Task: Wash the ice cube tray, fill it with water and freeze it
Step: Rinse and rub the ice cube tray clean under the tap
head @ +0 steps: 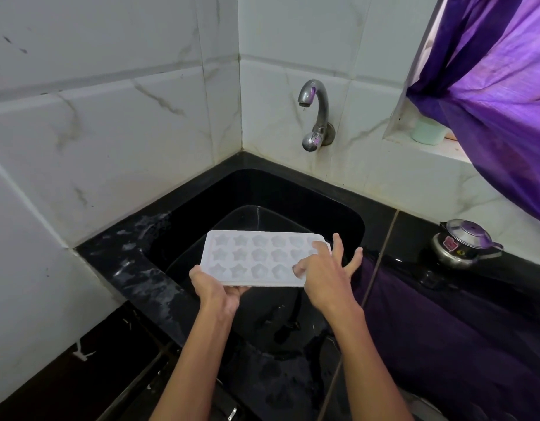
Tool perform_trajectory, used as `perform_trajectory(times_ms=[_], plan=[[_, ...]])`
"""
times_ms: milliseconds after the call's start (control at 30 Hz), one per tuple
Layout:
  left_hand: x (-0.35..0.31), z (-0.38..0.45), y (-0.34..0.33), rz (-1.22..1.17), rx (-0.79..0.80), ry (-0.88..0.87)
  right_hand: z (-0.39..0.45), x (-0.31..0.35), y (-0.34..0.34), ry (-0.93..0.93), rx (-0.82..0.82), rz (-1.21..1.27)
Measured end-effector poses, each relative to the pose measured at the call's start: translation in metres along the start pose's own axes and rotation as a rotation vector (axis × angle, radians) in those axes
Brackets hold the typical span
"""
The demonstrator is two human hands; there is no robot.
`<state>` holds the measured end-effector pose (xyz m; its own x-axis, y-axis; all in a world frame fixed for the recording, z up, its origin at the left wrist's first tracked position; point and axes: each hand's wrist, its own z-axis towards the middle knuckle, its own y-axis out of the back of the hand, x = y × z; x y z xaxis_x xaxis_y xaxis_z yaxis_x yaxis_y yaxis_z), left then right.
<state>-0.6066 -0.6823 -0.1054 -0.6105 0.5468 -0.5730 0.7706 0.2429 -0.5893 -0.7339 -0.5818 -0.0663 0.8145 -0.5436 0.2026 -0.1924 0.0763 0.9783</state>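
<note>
A white ice cube tray with star and flower shaped moulds hangs level over the black sink. My left hand grips its near left corner, thumb on top and fingers underneath. My right hand lies on the tray's right end, with straight fingertips touching the moulds and the other fingers spread past the edge. A steel tap juts from the tiled wall above the sink; no water runs from it.
Wet black counter rims the sink, with white tiled walls on the left and behind. A small steel pressure cooker stands on the counter at right. A purple curtain hangs over a window ledge holding a pale green cup.
</note>
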Motion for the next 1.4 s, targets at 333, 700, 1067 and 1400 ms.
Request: perform_trajectory(times_ms=[333,700,1067,1400], plan=[[-0.003,0.019,-0.017,0.036,0.016,0.045,0.016,0.000,0.002,-0.072,-0.100,0.056],[-0.005,0.037,-0.021,0.067,0.050,0.105,0.017,0.029,-0.010,-0.028,-0.025,0.026],[-0.004,0.046,-0.011,0.095,0.077,0.129,0.012,0.041,-0.027,-0.099,-0.030,0.008],[-0.003,0.043,-0.006,0.088,0.087,0.134,0.005,0.044,-0.029,-0.106,-0.018,0.010]])
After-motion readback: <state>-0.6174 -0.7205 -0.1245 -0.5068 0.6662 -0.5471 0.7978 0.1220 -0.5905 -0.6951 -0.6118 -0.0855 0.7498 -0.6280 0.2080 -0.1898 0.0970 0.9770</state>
